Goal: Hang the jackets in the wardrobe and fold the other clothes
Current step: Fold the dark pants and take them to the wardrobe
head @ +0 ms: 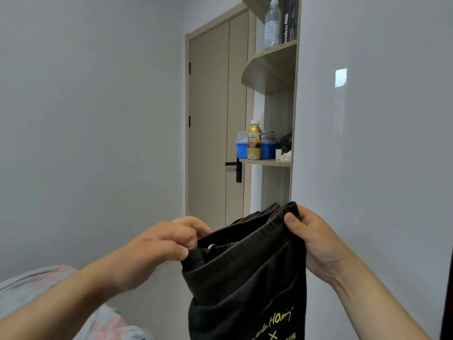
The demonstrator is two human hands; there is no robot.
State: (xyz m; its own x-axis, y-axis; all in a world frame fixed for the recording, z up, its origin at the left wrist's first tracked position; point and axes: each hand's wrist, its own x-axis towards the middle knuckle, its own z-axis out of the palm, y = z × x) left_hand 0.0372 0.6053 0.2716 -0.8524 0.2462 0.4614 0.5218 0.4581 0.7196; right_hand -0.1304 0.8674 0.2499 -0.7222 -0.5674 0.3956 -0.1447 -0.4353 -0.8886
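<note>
A: When this frame was logged, how far along was the task?

B: Not far, by my reading. One item was in hand: black pants (245, 278) with an elastic waistband and yellow-green lettering low on the cloth. They hung unfolded in the air, in front of the door (210, 119). No folded pile and no hung jacket showed in view, and I could not tell which panel was the wardrobe. Count of finished items: cannot tell. Grey-and-pink bedding (36, 283) lay at lower left.

A: State of each grip?

B: Left hand (169, 241): thumb and fingers pinched the waistband's left edge. Right hand (318, 241): thumb on the near face, fingers behind the cloth, pinching the right edge, held higher. The waistband ran between the two grips, bunched in the middle. The rest of the cloth dropped past the bottom of the frame.

A: What was left?

B: Judged: this was no jacket, so it needed folding. The fold had not begun. Any other clothes and the jackets were out of view.
</note>
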